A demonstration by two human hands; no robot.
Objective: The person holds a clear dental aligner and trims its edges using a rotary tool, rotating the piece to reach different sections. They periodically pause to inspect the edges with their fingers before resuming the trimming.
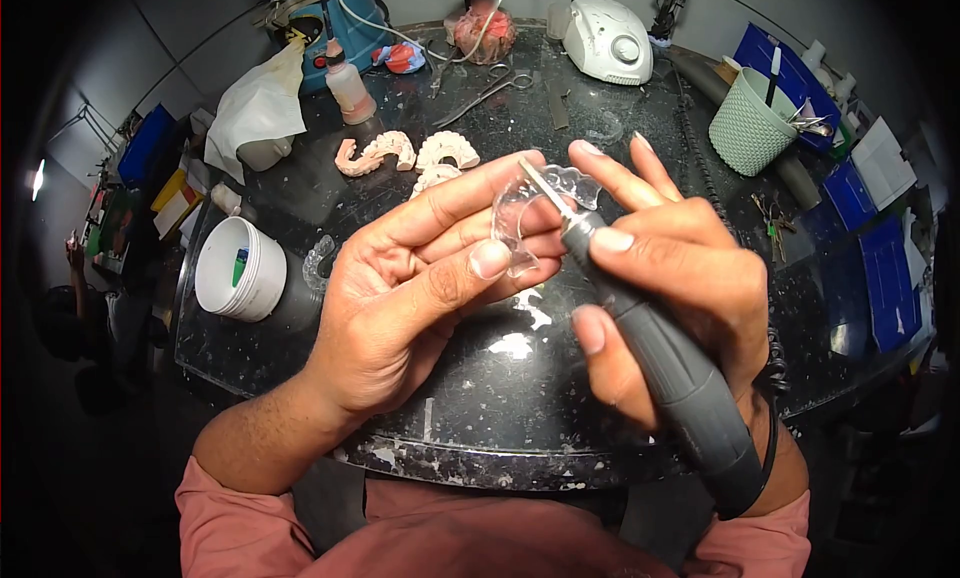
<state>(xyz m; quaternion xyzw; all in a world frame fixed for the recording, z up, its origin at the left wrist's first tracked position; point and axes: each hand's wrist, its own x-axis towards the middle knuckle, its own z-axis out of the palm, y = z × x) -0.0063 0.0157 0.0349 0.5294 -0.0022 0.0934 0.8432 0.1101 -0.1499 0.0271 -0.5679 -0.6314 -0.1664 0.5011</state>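
Observation:
Between the thumb and fingers of my left hand (400, 278) is a clear dental aligner (512, 218), its arch facing up and to the right. My right hand (690, 268) grips a dark grey rotary handpiece (680, 368) like a pen, thumb low on its side. The slim metal bur (545, 190) at its tip overlaps the aligner's upper part in this view. Just beyond my left hand lie pinkish dental models (445, 153), partly hidden by my fingers. Another clear aligner (318, 263) rests on the bench to the left of my left wrist.
On the black bench (480, 408) a white tub (243, 273) stands left. Scissors (487, 93), a bottle of pink liquid (350, 93) and a white control box (608, 43) are at the back. A green basket (750, 123) of tools stands right, near a coiled cord (697, 148).

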